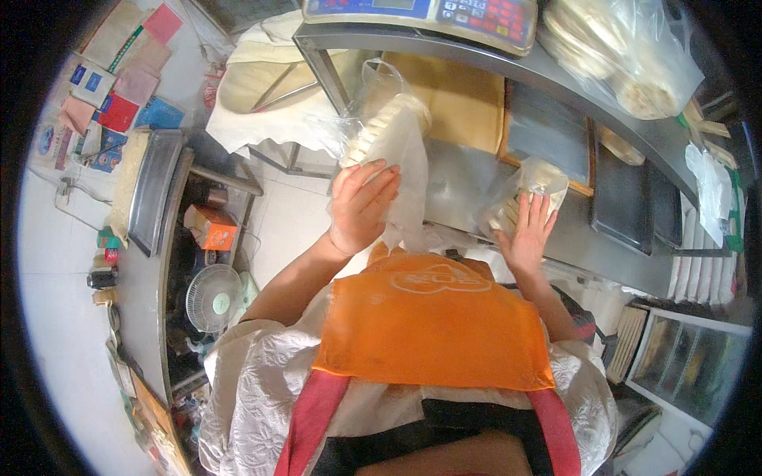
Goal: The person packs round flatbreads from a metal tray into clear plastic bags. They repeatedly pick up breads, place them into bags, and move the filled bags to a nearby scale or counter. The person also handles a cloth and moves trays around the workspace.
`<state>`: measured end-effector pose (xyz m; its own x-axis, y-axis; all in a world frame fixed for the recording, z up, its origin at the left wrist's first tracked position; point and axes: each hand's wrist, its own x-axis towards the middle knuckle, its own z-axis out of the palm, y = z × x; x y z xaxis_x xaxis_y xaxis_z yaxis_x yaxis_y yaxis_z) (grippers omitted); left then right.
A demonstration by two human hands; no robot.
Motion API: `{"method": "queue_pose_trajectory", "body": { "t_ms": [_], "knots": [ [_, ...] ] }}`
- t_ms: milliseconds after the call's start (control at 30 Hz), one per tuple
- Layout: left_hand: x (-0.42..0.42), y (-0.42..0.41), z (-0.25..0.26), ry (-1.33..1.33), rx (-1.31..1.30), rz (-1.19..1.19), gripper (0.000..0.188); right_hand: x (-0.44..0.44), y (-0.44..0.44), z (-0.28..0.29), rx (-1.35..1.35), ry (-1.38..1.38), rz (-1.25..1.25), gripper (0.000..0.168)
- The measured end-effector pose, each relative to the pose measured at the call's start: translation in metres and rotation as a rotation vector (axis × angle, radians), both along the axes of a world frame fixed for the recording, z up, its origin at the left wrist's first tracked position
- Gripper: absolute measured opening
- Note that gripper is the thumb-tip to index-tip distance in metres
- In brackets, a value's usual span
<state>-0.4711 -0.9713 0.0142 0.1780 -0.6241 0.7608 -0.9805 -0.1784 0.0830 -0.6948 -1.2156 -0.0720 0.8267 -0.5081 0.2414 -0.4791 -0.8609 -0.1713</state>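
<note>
My left hand (364,202) grips a clear plastic bag (411,172) with a stack of pale, flat bread-like rounds (381,128) inside. The bag is lifted and tilted before my orange apron (434,333), its loose top spreading beyond the stack. My right hand (531,229) lies over a second clear plastic bag (497,217), which also contains layered pale rounds (543,175). Its fingers stretch across that bag and the thumb is at its near side; whether they grip it is unclear. The second bag is at the lower steel surface (452,187).
A digital scale (417,15) stands on the upper steel shelf (417,44), near a large bag of flatbreads (619,59). Below are a wood-framed tray (547,131) and dark trays (622,184). A cloth-covered round table (268,128) is ahead left; a fan (214,297) sits left.
</note>
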Motion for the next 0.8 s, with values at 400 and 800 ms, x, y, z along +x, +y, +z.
{"method": "queue_pose_trajectory", "body": {
  "t_ms": [400,800],
  "knots": [
    [0.004,0.008,0.0,0.056,-0.05,-0.053,0.032,0.015,-0.042,-0.002,-0.087,-0.123,0.016,0.071],
    [-0.008,0.032,-0.033,0.332,0.23,0.07,0.031,0.01,-0.025,0.007,0.295,0.053,0.233,0.038]
  ]
}}
